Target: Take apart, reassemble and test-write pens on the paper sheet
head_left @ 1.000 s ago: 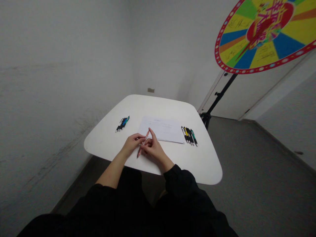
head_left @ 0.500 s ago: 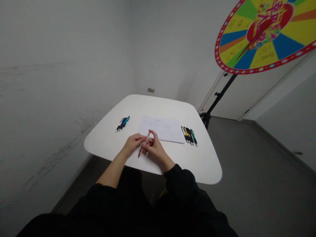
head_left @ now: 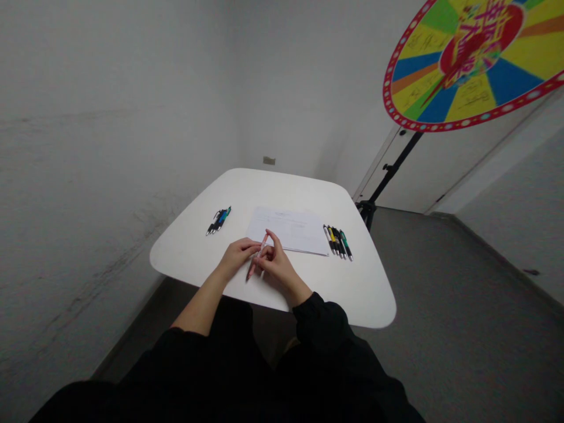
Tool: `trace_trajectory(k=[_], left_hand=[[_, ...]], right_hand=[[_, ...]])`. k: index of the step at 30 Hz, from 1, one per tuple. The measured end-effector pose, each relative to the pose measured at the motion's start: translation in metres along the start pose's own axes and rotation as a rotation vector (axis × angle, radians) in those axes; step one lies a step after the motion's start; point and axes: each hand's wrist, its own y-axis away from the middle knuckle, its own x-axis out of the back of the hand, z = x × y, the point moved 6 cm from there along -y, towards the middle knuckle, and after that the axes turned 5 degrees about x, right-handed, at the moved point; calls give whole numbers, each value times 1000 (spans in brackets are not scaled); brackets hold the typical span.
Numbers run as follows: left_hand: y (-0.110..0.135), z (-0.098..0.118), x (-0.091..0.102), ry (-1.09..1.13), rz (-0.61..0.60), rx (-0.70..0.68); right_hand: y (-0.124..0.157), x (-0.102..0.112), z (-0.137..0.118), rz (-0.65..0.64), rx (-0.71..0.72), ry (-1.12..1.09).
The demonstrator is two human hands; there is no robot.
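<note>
1. Pink pen [head_left: 263,245] slants above the white table [head_left: 352,296], at the paper's [head_left: 295,231] eight o'clock.
2. Right hand [head_left: 277,264] — thumb and fingers pinch the pen, index fingertip at its upper end.
3. Left hand [head_left: 237,257] — fingers bent, tips at the barrel; I cannot tell whether they grip.
4. Assorted pens [head_left: 220,221] lie at the paper's nine o'clock, a second row [head_left: 338,242] at three.
</note>
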Motion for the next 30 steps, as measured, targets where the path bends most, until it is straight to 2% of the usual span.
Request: trace_trajectory(k=[13, 23, 30], left_hand=[[-2, -5, 0, -27, -8, -7], [0, 3, -1, -39, -9, -13], [-1, 1, -1, -62, -5, -29]], right_hand=[[1, 0, -1, -7, -6, -16], [1, 0, -3, -18, -9, 8], [0, -2, -3, 3, 16, -62]])
